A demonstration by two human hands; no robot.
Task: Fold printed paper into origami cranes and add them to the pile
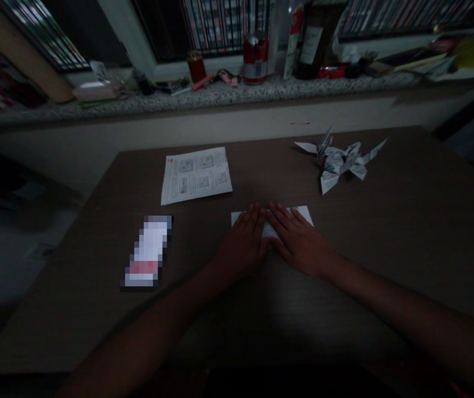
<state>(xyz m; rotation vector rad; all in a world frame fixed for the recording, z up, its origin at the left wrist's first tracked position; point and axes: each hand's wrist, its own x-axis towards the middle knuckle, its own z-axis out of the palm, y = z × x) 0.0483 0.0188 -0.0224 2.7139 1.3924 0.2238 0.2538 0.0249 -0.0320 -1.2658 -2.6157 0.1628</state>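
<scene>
A folded piece of printed paper lies on the table under both of my hands, so most of it is covered. Its white corners stick out at the far left and far right. My left hand rests flat on its left part, fingers stretched forward. Flat on the right part lies my right hand, its fingers slightly spread. The thumbs nearly meet at the paper's near edge. Beyond my right hand sit folded paper cranes made of printed paper, close together.
A printed sheet lies on the brown table at the far left. Nearer on the left is a phone with its screen lit. Behind the table, a granite sill holds a can, a jar, a dark bottle and clutter.
</scene>
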